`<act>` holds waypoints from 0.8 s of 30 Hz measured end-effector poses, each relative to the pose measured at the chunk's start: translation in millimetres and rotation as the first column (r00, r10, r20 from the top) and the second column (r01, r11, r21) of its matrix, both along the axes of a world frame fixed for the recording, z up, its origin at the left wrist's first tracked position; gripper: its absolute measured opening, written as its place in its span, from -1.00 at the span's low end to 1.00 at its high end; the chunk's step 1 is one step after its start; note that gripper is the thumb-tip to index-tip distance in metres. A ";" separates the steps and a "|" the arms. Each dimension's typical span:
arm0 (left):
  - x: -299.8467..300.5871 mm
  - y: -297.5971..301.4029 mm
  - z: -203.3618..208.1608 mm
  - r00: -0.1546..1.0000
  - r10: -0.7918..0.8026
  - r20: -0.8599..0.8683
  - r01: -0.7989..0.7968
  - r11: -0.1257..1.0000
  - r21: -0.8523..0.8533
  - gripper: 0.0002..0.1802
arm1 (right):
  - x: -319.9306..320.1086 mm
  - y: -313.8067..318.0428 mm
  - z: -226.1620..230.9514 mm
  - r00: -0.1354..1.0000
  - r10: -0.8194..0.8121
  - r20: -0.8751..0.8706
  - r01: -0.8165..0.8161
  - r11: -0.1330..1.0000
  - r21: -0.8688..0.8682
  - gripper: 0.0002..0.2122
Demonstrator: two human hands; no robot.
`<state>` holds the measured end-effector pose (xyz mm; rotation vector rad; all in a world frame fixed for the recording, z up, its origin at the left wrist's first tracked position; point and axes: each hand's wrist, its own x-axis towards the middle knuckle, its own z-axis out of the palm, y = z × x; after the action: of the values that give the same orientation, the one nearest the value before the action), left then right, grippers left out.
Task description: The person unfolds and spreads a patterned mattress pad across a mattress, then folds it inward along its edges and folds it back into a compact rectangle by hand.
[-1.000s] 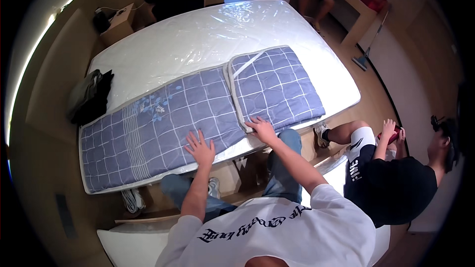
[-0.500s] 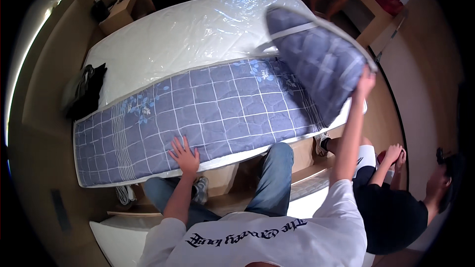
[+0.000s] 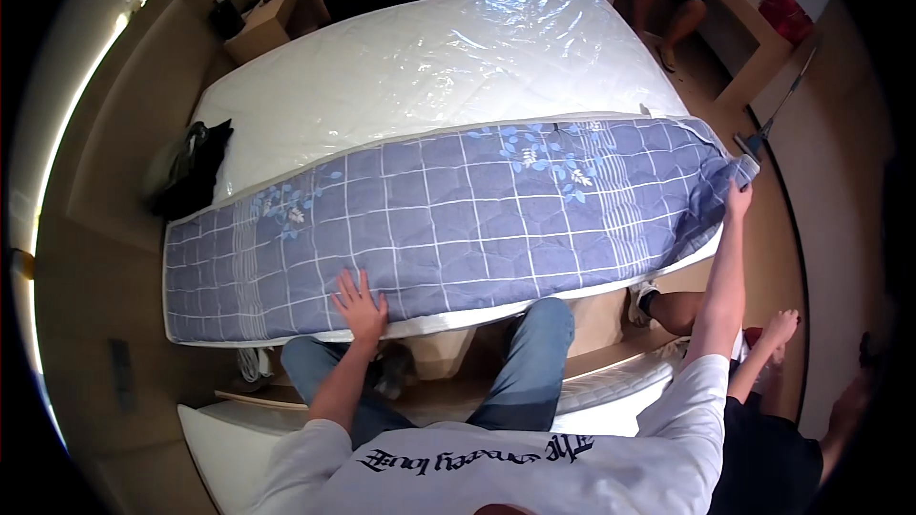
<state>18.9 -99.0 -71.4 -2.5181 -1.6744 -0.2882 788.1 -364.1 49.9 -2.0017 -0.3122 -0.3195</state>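
A blue-grey checked mattress pad (image 3: 429,219) with leaf prints lies lengthwise over the near half of a white, plastic-wrapped mattress (image 3: 401,76). My left hand (image 3: 361,307) rests flat on the pad near its front edge, fingers spread. At the far right end, my right hand (image 3: 739,195) grips the pad's corner, which is bunched and slightly raised. The fabric next to that corner is creased and pulled in from the mattress edge.
Dark cloth (image 3: 196,167) lies at the mattress's left end. A second mattress (image 3: 611,400) is behind my legs. One person (image 3: 768,439) sits at right; others are at the far side. A mop (image 3: 763,133) stands by the right wall, a small wooden table (image 3: 262,28) at the far left.
The right end of the pad, folded up and lifted before, now lies spread along the mattress. My right hand has moved right with the corner. The left hand stays on the pad.
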 end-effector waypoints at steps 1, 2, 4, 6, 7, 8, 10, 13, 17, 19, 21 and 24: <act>2.0 -0.1 2.3 0.999 -0.007 0.033 0.007 1.000 -0.001 -0.29 | -19.9 9.8 -24.4 0.954 -0.226 0.196 0.277 0.914 -0.296 -0.42; -0.8 -3.2 5.9 0.998 0.002 0.057 -0.002 1.000 -0.001 -0.31 | -53.0 25.1 -46.9 0.964 -0.213 0.157 0.262 0.861 -0.437 -0.42; -6.8 -0.7 23.0 0.989 0.071 0.132 -0.064 0.996 -0.060 -0.35 | -159.8 72.6 -72.1 0.991 -0.120 0.060 0.133 0.817 -0.562 -0.45; 11.4 18.2 29.2 0.967 0.099 0.235 -0.068 0.988 -0.136 -0.38 | -243.9 90.8 -108.7 0.998 -0.045 -0.035 0.007 0.712 -0.702 -0.44; 21.6 34.3 28.6 0.947 0.011 0.321 0.015 0.997 -0.079 -0.41 | -287.8 102.3 -125.6 0.999 -0.023 0.042 0.047 0.579 -0.814 -0.44; 33.3 51.4 28.4 0.914 -0.076 0.400 0.089 0.996 -0.014 -0.44 | -309.8 104.0 -137.8 0.977 0.007 0.213 0.167 0.599 -0.783 -0.48; 61.4 93.7 22.3 0.903 -0.186 0.387 0.188 0.982 0.033 -0.43 | -306.6 103.0 -138.2 0.982 0.004 0.189 0.137 0.675 -0.725 -0.50; 116.7 147.8 17.0 0.903 -0.270 0.334 0.286 0.958 0.000 -0.46 | -312.4 105.4 -128.1 0.982 -0.022 0.189 0.145 0.727 -0.671 -0.54; 166.8 212.2 25.5 0.922 -0.282 0.265 0.296 0.955 -0.015 -0.48 | -309.8 108.3 -130.4 0.975 -0.026 0.221 0.176 0.699 -0.693 -0.54; 171.8 243.7 23.2 0.956 -0.257 0.139 0.270 0.959 -0.084 -0.42 | -312.6 116.3 -131.1 0.972 -0.026 0.235 0.185 0.706 -0.683 -0.54; 174.1 258.2 25.7 0.954 -0.277 0.117 0.284 0.958 -0.048 -0.44 | -313.2 120.0 -131.2 0.976 -0.018 0.216 0.169 0.690 -0.704 -0.54; 180.9 255.8 39.8 0.945 -0.321 0.058 0.326 0.939 -0.112 -0.52 | -312.3 113.3 -133.8 0.968 -0.032 0.251 0.210 0.655 -0.726 -0.54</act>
<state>199.8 156.8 -31.6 -2.8948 -1.3170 -0.2702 475.8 -250.8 -83.9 -2.8338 -0.5083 -0.5668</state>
